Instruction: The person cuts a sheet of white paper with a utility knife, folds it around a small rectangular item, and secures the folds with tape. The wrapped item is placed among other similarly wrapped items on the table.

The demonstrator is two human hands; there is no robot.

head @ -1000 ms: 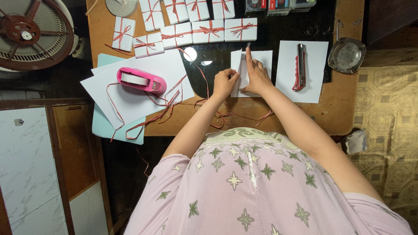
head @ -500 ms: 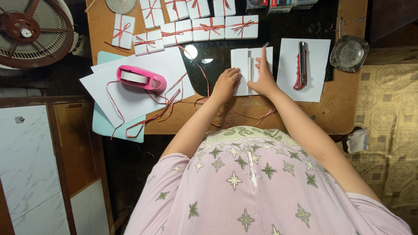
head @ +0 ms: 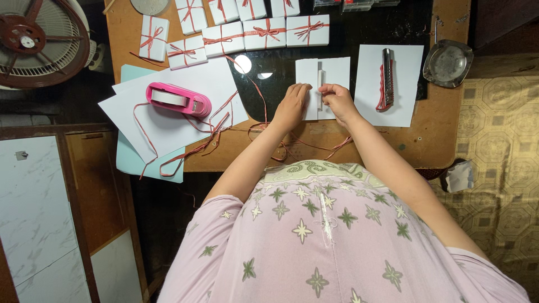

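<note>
Top row of wrapped boxes [head: 247, 35] cut off by the frame edge, same for the cassette-like cases at top centre. What sits under the folded white paper [head: 323, 84] is hidden; only a narrow pale strip shows at the seam between the two flaps. Fingertips of both hands partly covered by the knuckles, so exact contact is hard to read.

Left hand [head: 292, 104]: fingers curled close together, pressing the left flap of the paper flat on the tabletop [head: 426, 140]. Right hand [head: 337, 100]: fingers bent into a narrow pinch on the seam at the paper's middle. The paper lies on the dark glass part of the tabletop, just in front of the person, between the two hands.

Around: red utility knife [head: 386, 78] on a white sheet [head: 404, 106] just right of the paper; metal ashtray [head: 447, 63] far right; pink tape dispenser [head: 178, 99] on loose white sheets to the left; red ribbon [head: 208, 134] trailing across the tabletop edge, some passing under the forearms; fan [head: 33, 39] top left, cropped.
</note>
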